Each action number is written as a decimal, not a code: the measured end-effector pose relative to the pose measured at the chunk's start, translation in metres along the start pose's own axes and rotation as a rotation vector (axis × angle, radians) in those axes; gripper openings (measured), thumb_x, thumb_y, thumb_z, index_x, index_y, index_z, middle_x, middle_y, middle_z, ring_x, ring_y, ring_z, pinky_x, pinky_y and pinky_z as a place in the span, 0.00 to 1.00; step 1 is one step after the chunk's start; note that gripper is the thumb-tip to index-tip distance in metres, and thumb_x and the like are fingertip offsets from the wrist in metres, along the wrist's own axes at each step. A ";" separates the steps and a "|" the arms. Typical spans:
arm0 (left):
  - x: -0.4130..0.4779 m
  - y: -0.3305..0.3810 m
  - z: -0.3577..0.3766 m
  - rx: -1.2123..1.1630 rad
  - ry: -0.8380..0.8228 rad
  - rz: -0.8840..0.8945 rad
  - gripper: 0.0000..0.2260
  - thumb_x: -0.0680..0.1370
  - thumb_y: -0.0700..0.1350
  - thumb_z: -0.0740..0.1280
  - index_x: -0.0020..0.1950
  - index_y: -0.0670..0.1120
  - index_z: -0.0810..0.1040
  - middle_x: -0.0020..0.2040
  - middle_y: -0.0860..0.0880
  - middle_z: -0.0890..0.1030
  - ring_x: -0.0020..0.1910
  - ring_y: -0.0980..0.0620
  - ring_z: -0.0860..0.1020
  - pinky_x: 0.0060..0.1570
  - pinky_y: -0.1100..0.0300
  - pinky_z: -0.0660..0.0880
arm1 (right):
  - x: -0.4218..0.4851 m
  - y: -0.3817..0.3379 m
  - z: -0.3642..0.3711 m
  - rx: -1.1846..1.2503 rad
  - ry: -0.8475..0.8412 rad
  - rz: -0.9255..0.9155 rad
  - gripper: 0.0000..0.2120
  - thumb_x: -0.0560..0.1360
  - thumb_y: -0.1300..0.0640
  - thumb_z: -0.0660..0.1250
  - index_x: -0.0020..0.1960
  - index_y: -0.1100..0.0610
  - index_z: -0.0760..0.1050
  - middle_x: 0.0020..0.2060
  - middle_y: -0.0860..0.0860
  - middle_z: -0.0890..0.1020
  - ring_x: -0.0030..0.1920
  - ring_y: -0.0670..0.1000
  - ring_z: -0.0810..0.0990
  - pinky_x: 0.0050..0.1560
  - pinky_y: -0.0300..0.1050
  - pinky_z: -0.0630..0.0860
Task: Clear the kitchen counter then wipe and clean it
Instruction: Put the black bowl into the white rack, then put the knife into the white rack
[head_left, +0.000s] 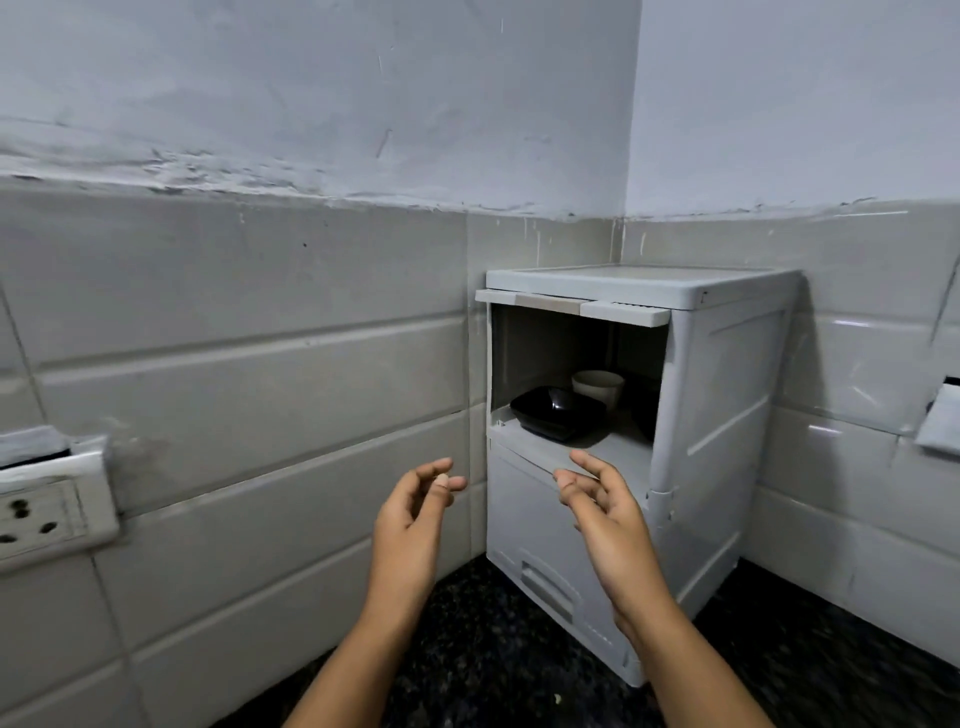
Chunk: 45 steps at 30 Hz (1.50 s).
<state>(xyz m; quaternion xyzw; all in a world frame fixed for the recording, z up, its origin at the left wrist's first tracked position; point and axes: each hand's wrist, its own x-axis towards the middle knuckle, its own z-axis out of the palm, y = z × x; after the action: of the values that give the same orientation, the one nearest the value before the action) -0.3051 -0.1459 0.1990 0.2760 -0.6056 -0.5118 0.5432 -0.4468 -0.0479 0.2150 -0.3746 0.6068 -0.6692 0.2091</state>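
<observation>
- Grey plastic storage cabinet (722, 415) stands in the corner of the dark speckled stone counter (493, 649); its upper compartment is open.
- Inside sit 2 vessels: glossy black square bowl (558, 413) in front, white cup (598, 387) behind.
- Left hand (410, 519) and right hand (608, 512) hover before the cabinet, fingers loosely spread, holding nothing.

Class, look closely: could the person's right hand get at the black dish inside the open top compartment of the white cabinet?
Probably yes. The right hand is empty and open just below the compartment, whose front is open, and the black dish sits at the front of the shelf.

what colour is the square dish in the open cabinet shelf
Glossy black square dish, seen in the head view.
</observation>
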 end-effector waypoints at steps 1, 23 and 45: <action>-0.007 0.004 -0.002 0.000 0.003 -0.002 0.08 0.80 0.44 0.62 0.57 0.48 0.78 0.47 0.52 0.84 0.52 0.54 0.80 0.48 0.70 0.73 | -0.007 -0.002 -0.001 0.003 -0.005 0.005 0.13 0.79 0.52 0.64 0.63 0.44 0.71 0.53 0.46 0.80 0.55 0.42 0.77 0.51 0.34 0.71; -0.302 0.120 -0.081 0.003 0.180 -0.137 0.10 0.82 0.45 0.59 0.58 0.48 0.79 0.49 0.50 0.85 0.50 0.53 0.81 0.46 0.65 0.72 | -0.268 -0.049 -0.055 0.052 -0.181 0.005 0.09 0.78 0.52 0.65 0.56 0.42 0.73 0.54 0.50 0.80 0.57 0.47 0.78 0.58 0.43 0.73; -0.466 0.144 -0.351 0.079 0.256 -0.206 0.10 0.82 0.40 0.59 0.56 0.48 0.79 0.48 0.47 0.84 0.48 0.52 0.81 0.51 0.62 0.74 | -0.515 -0.052 0.109 0.080 -0.205 0.104 0.09 0.78 0.57 0.64 0.55 0.45 0.75 0.53 0.56 0.81 0.52 0.50 0.80 0.53 0.41 0.75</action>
<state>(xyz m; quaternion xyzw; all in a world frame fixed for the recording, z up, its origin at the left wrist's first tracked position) 0.1770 0.2037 0.1167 0.4207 -0.5199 -0.5010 0.5493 -0.0292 0.2681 0.1363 -0.4004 0.5738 -0.6391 0.3194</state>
